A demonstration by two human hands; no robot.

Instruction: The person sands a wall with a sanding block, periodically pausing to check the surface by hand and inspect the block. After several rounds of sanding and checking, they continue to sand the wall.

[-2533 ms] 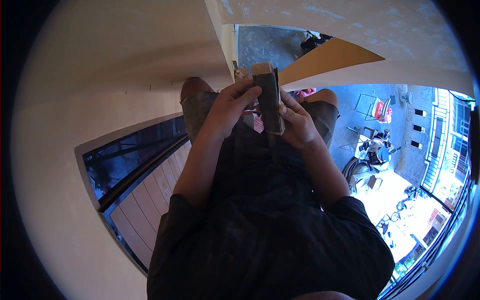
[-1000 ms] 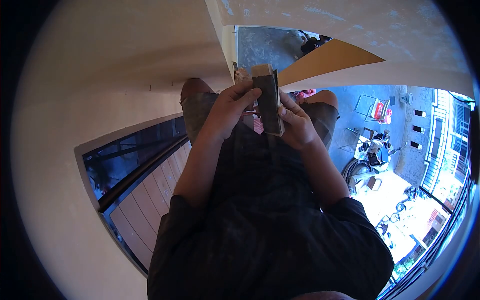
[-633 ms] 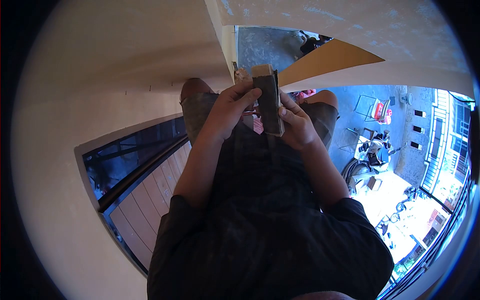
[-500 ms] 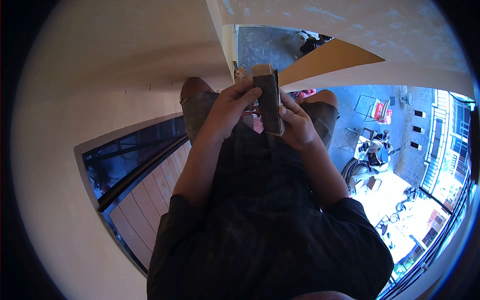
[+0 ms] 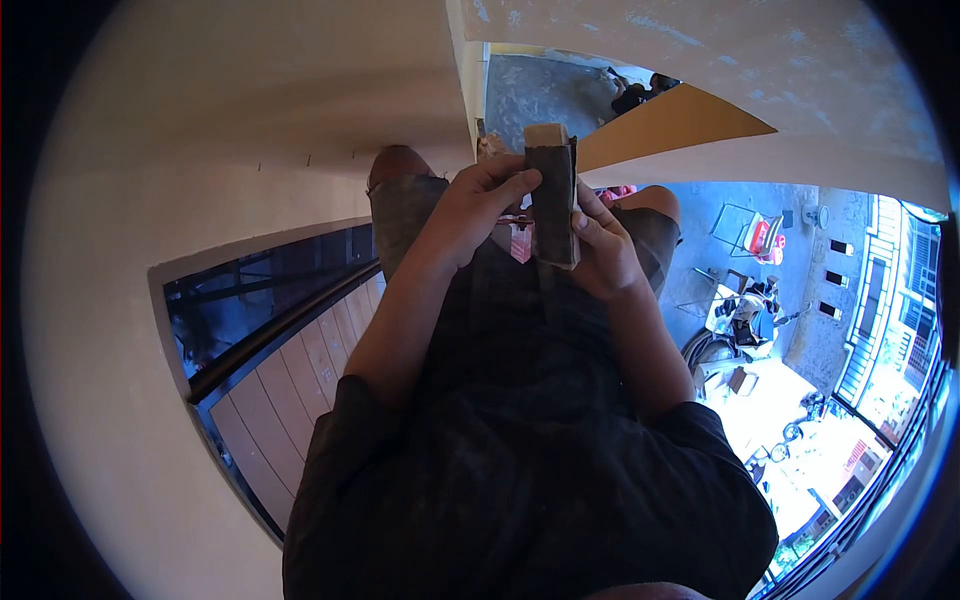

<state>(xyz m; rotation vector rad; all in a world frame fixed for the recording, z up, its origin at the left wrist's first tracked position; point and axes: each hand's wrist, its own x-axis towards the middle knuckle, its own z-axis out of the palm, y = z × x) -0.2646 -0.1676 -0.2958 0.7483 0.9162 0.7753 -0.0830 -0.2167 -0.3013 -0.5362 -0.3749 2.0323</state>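
A wooden block wrapped in a dark sheet [image 5: 551, 205] stands nearly upright between my two hands, its pale bare end [image 5: 545, 134] showing at the top. My left hand [image 5: 478, 208] grips its left edge near the upper part, with the thumb lying on the dark face. On the other side my right hand [image 5: 603, 245] holds the lower right edge, thumb against the side and fingers partly hidden behind. Below the hands, a pink and white striped item [image 5: 520, 243] shows between my legs.
A pale wall [image 5: 120, 240] rises at the left, with a window opening [image 5: 265, 295] and plank panel. Far below at the right are a red and white item [image 5: 765, 238] and a cluttered work area [image 5: 750, 320]. Another person [image 5: 640, 92] is at the top.
The block and both hands have shifted slightly to the right in view. My right thumb sits nearer the block's edge, and the dark face is turned a little more toward the camera.
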